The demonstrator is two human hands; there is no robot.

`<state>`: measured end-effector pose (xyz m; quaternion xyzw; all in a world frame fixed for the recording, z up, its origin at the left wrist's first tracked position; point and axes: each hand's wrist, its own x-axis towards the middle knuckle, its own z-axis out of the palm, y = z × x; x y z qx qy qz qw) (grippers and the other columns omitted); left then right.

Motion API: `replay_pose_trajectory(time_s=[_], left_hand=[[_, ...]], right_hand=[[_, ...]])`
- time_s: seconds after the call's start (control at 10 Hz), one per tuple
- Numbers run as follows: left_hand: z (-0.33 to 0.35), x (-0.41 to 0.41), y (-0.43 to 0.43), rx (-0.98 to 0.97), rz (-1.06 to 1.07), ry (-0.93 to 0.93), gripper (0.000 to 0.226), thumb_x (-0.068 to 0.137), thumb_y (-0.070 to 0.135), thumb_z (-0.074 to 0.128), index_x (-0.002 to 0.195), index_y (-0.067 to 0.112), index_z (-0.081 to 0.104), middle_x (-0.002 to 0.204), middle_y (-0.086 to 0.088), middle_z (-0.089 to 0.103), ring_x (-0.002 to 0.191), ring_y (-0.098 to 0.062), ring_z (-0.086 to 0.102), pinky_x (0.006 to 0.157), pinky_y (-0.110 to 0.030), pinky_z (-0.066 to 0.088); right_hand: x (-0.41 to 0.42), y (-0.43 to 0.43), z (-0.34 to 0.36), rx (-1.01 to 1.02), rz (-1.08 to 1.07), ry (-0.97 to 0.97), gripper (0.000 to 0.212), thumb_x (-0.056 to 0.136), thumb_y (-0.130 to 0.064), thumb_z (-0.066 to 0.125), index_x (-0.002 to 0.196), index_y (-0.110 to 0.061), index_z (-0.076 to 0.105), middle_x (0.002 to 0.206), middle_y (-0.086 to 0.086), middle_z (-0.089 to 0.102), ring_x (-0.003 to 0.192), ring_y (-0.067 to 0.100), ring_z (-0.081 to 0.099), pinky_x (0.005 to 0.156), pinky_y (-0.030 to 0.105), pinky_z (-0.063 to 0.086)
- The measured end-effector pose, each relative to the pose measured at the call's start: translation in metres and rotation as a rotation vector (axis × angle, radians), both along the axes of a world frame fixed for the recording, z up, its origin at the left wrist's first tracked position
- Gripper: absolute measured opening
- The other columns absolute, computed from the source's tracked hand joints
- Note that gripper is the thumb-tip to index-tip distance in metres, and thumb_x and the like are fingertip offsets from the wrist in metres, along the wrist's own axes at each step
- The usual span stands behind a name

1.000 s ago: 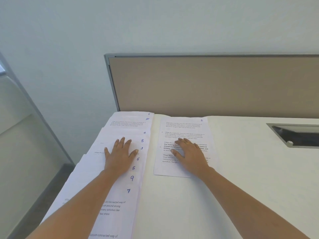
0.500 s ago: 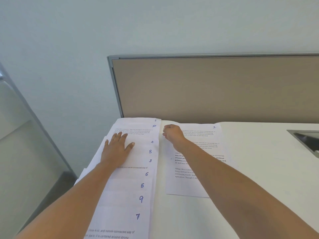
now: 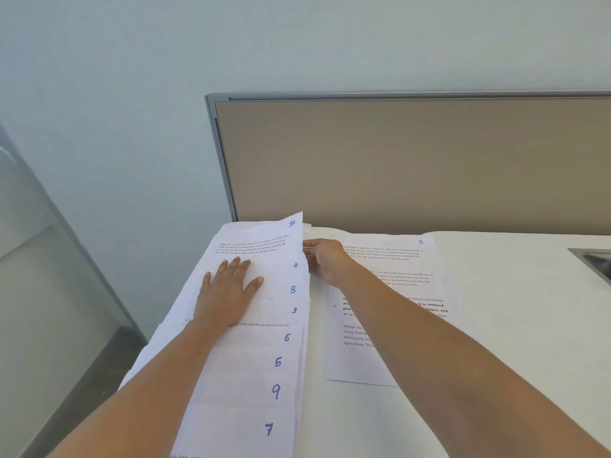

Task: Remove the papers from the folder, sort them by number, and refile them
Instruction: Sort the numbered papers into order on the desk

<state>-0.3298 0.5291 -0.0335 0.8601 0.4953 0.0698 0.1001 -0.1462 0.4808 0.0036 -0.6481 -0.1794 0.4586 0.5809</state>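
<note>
Several white printed sheets lie fanned in an overlapping column (image 3: 281,352) along the desk's left side, hand-numbered 10, 4, 8, 3, 6, 5, 9, 7 from far to near. My left hand (image 3: 228,292) presses flat on the fan, fingers spread. My right hand (image 3: 325,261) grips the right edge of the far sheets, and the sheet marked 10 (image 3: 264,239) is lifted at that edge. A single sheet marked 1 (image 3: 390,292) lies apart on the right, partly under my right forearm. No folder is in view.
The white desk (image 3: 512,325) stretches to the right. A tan partition panel (image 3: 413,160) with a grey frame stands along its far edge. A grey cable tray opening (image 3: 595,259) sits at the far right. The desk's left edge drops to the floor.
My right hand left sheet 1, reached to the far right edge of the fan and took hold there; sheet 10 now lifts. My left hand slid farther up the fan.
</note>
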Motion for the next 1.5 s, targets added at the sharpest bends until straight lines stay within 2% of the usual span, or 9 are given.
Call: replay_pose_trajectory(time_s=[0.2,0.4,0.7,0.9,1.0,1.2,1.3,1.4,1.5], left_hand=[[0.000,0.000,-0.001,0.000,-0.003,0.000,0.057,0.099,0.049,0.024,0.150,0.024,0.017,0.159,0.004,0.009,0.146,-0.014,0.003,0.118,-0.039,0.002],[0.000,0.000,0.000,-0.001,-0.002,0.010,0.057,0.099,0.049,0.024,0.150,0.024,0.016,0.159,0.005,0.008,0.146,-0.014,0.003,0.118,-0.039,0.002],[-0.002,-0.001,0.000,0.007,0.002,0.015,0.057,0.099,0.050,0.024,0.150,0.024,0.017,0.159,0.005,0.009,0.146,-0.014,0.004,0.118,-0.040,0.003],[-0.002,0.000,0.000,0.012,-0.001,0.009,0.057,0.099,0.049,0.024,0.150,0.024,0.017,0.158,0.005,0.009,0.146,-0.014,0.004,0.118,-0.040,0.004],[-0.002,0.000,0.000,0.012,-0.002,0.008,0.057,0.099,0.049,0.024,0.150,0.024,0.017,0.158,0.005,0.009,0.146,-0.014,0.004,0.118,-0.040,0.004],[-0.002,0.000,0.001,0.009,-0.003,0.004,0.057,0.099,0.049,0.024,0.150,0.024,0.017,0.159,0.005,0.009,0.146,-0.014,0.004,0.118,-0.040,0.003],[-0.003,0.000,0.001,0.012,-0.001,0.008,0.057,0.099,0.049,0.024,0.149,0.024,0.017,0.159,0.005,0.009,0.146,-0.014,0.004,0.118,-0.041,0.004],[-0.003,-0.001,0.000,0.009,-0.003,0.009,0.057,0.099,0.050,0.023,0.150,0.025,0.017,0.159,0.005,0.009,0.146,-0.014,0.004,0.118,-0.041,0.003],[-0.003,-0.001,0.001,0.010,-0.002,0.007,0.057,0.099,0.050,0.023,0.150,0.025,0.016,0.159,0.005,0.009,0.146,-0.014,0.004,0.118,-0.040,0.003]], right_hand=[[0.007,0.001,-0.005,-0.070,0.306,-0.769,0.026,0.088,-0.003,0.051,0.107,-0.007,0.069,0.086,0.002,0.061,0.063,0.010,0.050,0.051,0.007,0.040],[0.010,0.008,-0.015,-0.251,0.541,-1.194,0.028,0.092,-0.009,0.041,0.112,-0.010,0.062,0.114,0.006,0.060,0.092,0.018,0.034,0.087,0.031,0.034],[0.007,0.009,-0.010,-0.325,0.364,-1.096,0.042,0.090,-0.019,0.056,0.129,-0.009,0.046,0.127,0.009,0.054,0.120,0.026,0.048,0.081,0.029,0.040],[0.002,0.015,0.000,-0.287,0.172,-0.809,0.039,0.083,-0.006,0.059,0.121,-0.005,0.050,0.121,0.007,0.057,0.099,0.023,0.054,0.085,0.029,0.045],[0.002,0.022,0.005,-0.353,0.130,-0.725,0.027,0.081,-0.002,0.061,0.106,-0.007,0.053,0.098,0.001,0.055,0.091,0.021,0.058,0.070,0.022,0.042],[-0.012,0.034,-0.001,-0.381,0.100,-0.867,0.059,0.080,-0.006,0.068,0.129,-0.002,0.036,0.131,0.010,0.048,0.122,0.025,0.047,0.099,0.030,0.041],[-0.012,0.038,0.000,-0.387,0.084,-0.781,0.051,0.081,-0.004,0.065,0.125,0.000,0.040,0.128,0.011,0.049,0.119,0.024,0.051,0.092,0.028,0.043],[-0.007,0.033,0.002,-0.368,0.041,-0.646,0.016,0.081,-0.003,0.060,0.089,-0.006,0.047,0.092,0.006,0.055,0.078,0.021,0.056,0.061,0.024,0.041],[-0.002,0.027,0.000,-0.335,0.021,-0.591,0.014,0.080,0.000,0.054,0.071,-0.009,0.049,0.073,0.003,0.049,0.058,0.019,0.047,0.050,0.023,0.040]])
